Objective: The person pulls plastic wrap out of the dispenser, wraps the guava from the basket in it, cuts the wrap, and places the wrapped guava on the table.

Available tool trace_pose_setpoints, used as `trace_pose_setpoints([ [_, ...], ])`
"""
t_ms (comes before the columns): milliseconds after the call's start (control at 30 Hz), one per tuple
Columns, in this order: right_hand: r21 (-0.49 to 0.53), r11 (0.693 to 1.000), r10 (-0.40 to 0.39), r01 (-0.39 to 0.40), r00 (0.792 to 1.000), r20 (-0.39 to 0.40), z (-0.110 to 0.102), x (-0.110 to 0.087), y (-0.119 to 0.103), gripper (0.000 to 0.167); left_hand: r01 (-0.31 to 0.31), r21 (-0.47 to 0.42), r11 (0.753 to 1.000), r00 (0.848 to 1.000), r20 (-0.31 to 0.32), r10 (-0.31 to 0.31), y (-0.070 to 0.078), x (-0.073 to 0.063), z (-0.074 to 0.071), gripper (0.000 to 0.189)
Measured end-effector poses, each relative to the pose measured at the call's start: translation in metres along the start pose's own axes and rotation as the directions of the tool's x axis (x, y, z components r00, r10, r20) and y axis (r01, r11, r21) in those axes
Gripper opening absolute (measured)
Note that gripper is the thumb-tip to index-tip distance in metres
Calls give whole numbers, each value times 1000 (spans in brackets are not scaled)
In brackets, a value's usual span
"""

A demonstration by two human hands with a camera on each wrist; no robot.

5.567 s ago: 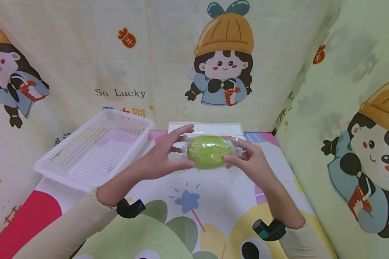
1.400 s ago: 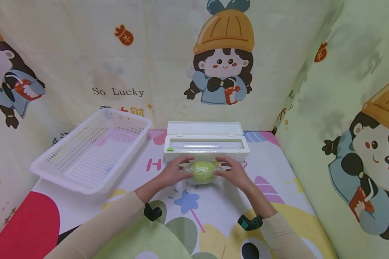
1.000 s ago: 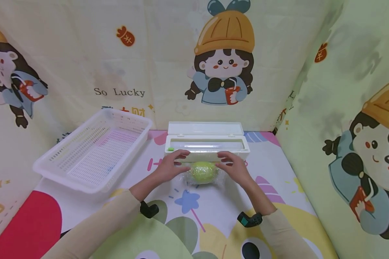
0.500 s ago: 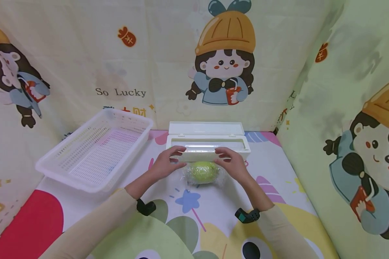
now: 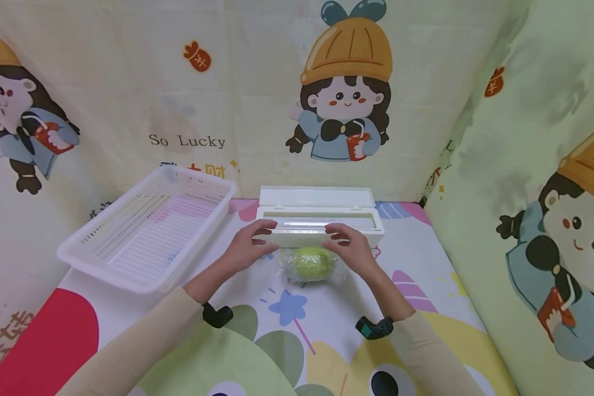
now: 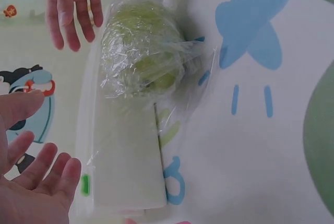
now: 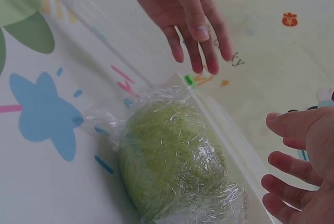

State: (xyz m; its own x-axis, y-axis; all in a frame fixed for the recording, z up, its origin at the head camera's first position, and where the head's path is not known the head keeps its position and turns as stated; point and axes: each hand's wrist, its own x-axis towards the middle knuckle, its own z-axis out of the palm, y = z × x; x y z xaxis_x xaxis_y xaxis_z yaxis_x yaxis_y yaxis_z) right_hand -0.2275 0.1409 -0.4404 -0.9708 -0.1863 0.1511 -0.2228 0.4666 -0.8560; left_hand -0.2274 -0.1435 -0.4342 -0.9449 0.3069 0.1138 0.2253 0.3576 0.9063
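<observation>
A green, rounded fruit (image 5: 311, 265) wrapped in clear cling film lies on the table, loose film sticking out at its ends. Right behind it stands a white cling film dispenser (image 5: 302, 240) with its lid (image 5: 317, 196) tipped back and a roll inside. My left hand (image 5: 247, 246) is to the left of the fruit, fingers spread and holding nothing. On the other side my right hand (image 5: 352, 250) hovers by the fruit's upper right, fingers loosely bent and parted. In the right wrist view, both palms face each other beyond the wrapped fruit (image 7: 172, 156).
A white perforated plastic basket (image 5: 99, 274) stands at the left of the table. The dispenser's green slider (image 6: 85, 184) sits at its left end. Printed cloth walls (image 5: 257, 99) close off the back and sides.
Both hands first held the wrapped fruit up before the dispenser, then lowered it to the table. They have since let go; the left hand has drawn away to the left, the right only slightly.
</observation>
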Motion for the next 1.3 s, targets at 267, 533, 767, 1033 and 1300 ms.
trace_pose_setpoints([
  [267, 29, 999, -12, 12, 1000, 3, 3, 3, -5, 40, 67, 34, 997, 998, -12, -66, 0, 0, -7, 54],
  [533, 42, 999, -18, 18, 1000, 14, 7, 7, -10, 39, 102, 56, 993, 994, -32, -100, 0, 1, -13, 55],
  [767, 53, 998, -21, 19, 999, 33, 12, 11, -12, 40, 119, 64, 991, 993, -33, -117, -2, 1, -18, 54],
  [1033, 51, 999, -5, 3, 999, 45, 18, 15, -14, 39, 150, 92, 984, 988, -47, -146, -7, 3, -22, 54],
  [1300, 33, 999, -28, 26, 998, 64, 21, 19, -14, 41, 145, 94, 985, 988, -57, -140, -7, 5, -24, 50],
])
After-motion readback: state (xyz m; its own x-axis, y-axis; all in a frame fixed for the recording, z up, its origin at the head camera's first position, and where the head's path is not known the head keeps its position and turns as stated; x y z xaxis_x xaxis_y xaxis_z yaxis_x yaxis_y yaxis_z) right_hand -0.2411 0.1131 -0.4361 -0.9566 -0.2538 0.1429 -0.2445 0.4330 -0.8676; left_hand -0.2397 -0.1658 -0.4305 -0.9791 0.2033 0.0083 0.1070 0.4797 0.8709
